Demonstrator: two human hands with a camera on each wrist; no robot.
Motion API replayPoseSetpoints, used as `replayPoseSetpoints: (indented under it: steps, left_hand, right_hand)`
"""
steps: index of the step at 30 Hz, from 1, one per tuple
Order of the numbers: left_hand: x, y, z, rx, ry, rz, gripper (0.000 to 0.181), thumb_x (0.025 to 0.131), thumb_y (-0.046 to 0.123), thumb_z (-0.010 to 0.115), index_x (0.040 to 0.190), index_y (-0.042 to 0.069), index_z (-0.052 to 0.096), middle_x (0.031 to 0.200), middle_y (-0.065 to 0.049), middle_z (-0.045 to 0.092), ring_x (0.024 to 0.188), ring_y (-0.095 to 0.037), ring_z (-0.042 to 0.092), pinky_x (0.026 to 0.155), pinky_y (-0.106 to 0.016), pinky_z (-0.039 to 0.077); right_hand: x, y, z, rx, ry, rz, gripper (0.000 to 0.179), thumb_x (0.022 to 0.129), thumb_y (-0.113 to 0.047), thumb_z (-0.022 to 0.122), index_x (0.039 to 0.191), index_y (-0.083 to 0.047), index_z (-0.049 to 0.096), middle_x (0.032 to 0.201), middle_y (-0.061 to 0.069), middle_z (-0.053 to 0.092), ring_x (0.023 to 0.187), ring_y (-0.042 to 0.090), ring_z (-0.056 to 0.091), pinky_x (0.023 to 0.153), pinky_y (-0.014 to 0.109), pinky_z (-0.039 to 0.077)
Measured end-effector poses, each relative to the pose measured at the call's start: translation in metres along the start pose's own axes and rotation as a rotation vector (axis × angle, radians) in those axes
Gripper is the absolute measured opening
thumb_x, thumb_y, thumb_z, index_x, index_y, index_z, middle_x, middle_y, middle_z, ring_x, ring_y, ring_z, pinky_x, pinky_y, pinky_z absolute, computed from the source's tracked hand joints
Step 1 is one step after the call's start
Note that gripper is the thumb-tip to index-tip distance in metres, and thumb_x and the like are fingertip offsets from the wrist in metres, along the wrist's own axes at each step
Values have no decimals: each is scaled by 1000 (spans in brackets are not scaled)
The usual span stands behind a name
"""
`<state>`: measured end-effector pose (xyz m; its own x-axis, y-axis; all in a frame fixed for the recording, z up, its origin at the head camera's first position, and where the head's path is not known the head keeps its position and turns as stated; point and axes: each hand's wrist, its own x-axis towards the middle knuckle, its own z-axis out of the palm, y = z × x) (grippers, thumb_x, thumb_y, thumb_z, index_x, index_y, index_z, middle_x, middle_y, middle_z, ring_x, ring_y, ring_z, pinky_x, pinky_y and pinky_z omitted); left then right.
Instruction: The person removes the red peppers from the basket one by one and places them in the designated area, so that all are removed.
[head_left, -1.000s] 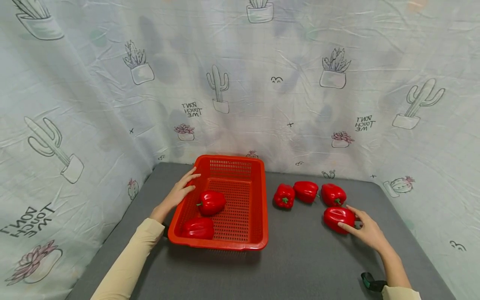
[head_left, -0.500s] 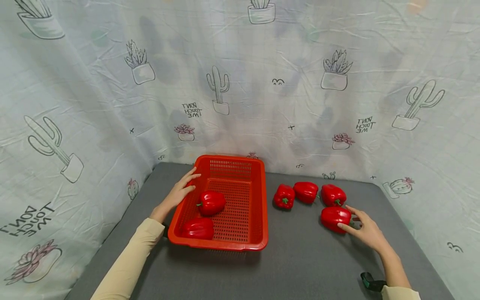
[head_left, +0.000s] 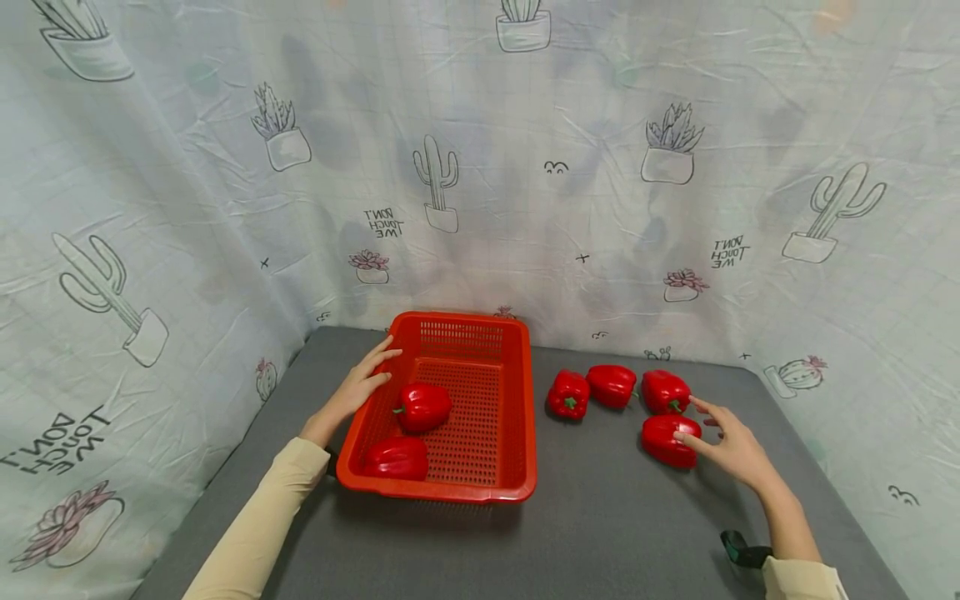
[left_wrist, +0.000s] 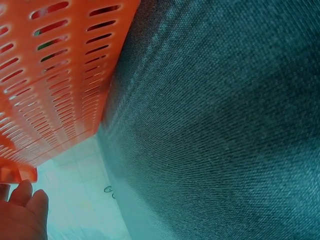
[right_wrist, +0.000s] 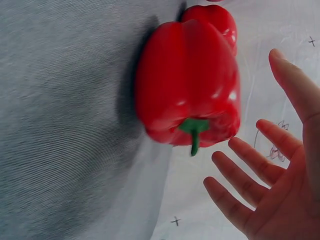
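My left hand (head_left: 358, 387) grips the left rim of a red plastic basket (head_left: 517, 400), with some fingers over the edge. In the left wrist view, curled fingertips (left_wrist: 37, 202) meet the rim from outside. Inside the basket lie two red bell peppers, one near the middle (head_left: 423, 407) and one at the front left corner (head_left: 397, 457). At the right, my right hand (head_left: 738, 450) spreads its fingers beside a red bell pepper (head_left: 670, 440) lying on its side. The right wrist view shows this hand apart from the pepper (right_wrist: 187, 80), whose green stem points toward the fingers.
Behind the nearest pepper sits another bell pepper (head_left: 665, 391). Two more, one in the middle (head_left: 611, 385) and one nearer the basket (head_left: 568, 394), lie on the grey table (head_left: 600, 525). A cactus-printed curtain (head_left: 480, 208) borders the back and sides.
My right hand has let go of the nearest pepper, and its fingers have lifted and spread. That pepper shifted slightly left before coming to rest. The left hand and basket stay put.
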<state>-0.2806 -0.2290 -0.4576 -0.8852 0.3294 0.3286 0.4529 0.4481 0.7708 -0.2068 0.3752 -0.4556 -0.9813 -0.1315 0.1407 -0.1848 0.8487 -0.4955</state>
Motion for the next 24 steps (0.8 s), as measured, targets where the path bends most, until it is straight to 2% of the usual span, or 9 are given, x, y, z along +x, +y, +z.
replayPoseSetpoints:
  steps: [4,7,11,17,24]
  left_hand:
    - [2,-21,4,26,9,2,40,92,0,49,132,-4,46,151,-22,21,138,-41,16,103,-62,19]
    - [2,-26,4,16,18,8,41,91,3,49,132,-2,47,151,-18,22,138,-39,17,104,-61,19]
    - [3,-28,3,-10,19,18,41,91,4,49,132,-1,47,152,-17,21,139,-38,16,104,-60,18]
    - [3,-27,3,10,2,14,42,92,4,48,133,-2,46,152,-18,20,139,-39,15,104,-62,18]
    - [4,-29,3,6,7,18,41,92,4,49,132,-2,47,152,-19,20,139,-39,15,104,-61,18]
  right_hand:
    - [6,-6,-4,1,-1,-6,76,83,-43,65,141,-3,36,126,26,44,109,46,47,79,59,44]
    - [12,-13,-6,1,4,-9,77,83,-45,64,142,-6,35,126,24,45,107,43,46,80,58,43]
    - [20,-22,-8,-2,17,-21,75,83,-47,64,141,-8,37,126,23,45,108,39,46,85,57,42]
    - [31,-37,-7,-1,31,-34,73,83,-49,62,141,-10,38,130,22,44,110,40,46,85,58,43]
    - [44,-55,-2,21,34,-70,72,84,-47,62,141,-12,38,135,22,40,118,40,40,85,64,38]
